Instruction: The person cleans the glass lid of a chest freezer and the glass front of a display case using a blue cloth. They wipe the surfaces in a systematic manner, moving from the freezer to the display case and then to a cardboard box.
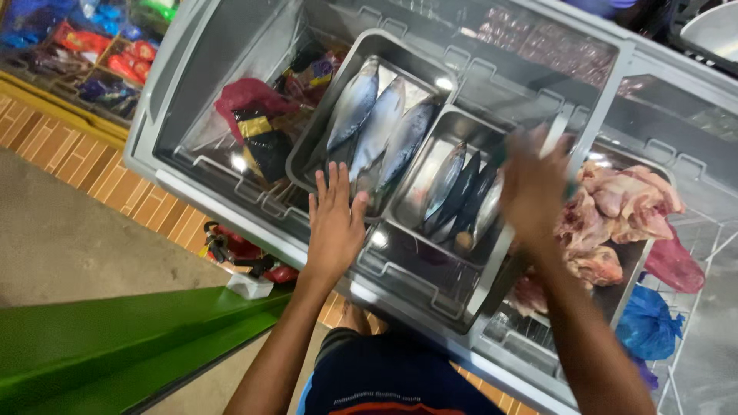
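Your left hand (334,223) lies flat and palm down, fingers together and pointing away from you, resting on the near edge of the freezer's glass lid (400,265). Its forearm runs straight back toward your body, bare to the elbow. Your right hand (534,184) is raised above the same lid, farther right and a little farther from you, blurred, its back toward you and fingers loosely spread. Your right forearm slants down to the lower right.
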